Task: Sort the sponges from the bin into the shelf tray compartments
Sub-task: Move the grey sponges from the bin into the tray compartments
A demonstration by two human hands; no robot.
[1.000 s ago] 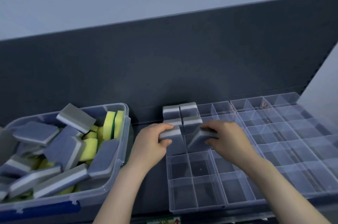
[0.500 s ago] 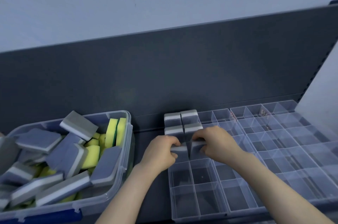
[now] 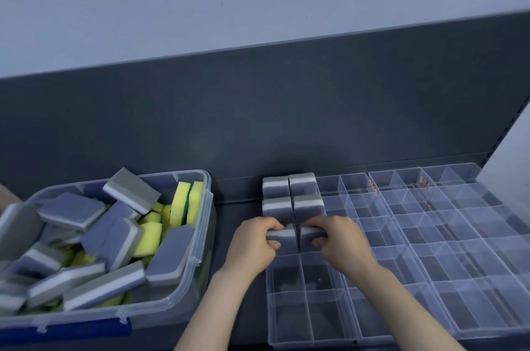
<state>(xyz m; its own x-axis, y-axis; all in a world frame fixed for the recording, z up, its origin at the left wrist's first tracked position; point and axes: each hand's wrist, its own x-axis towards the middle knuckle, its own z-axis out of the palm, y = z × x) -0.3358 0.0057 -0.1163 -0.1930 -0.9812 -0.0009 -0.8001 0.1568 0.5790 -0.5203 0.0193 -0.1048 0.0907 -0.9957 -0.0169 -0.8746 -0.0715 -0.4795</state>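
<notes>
While I watch through the head camera, the left hand (image 3: 252, 247) grips a grey sponge (image 3: 282, 239), fingers curled over its top edge and thumb on the near face. The right hand (image 3: 341, 244) clamps a second sponge (image 3: 311, 236) the same way. The two stand on edge side by side in the third row from the back of the clear tray (image 3: 269, 307), in its two leftmost compartments. I cannot tell whether they touch across the divider. Just behind them, four more sponges (image 3: 276, 206) stand upright in the two back rows, packed close together. To the left sits the clear bin (image 3: 198, 259), well apart from my hands and heaped with grey sponges (image 3: 132, 190) and yellow sponges (image 3: 150, 239) lying at all angles. More clear compartments (image 3: 459, 236) stretch off to the right against the dark back panel (image 3: 258, 107).
</notes>
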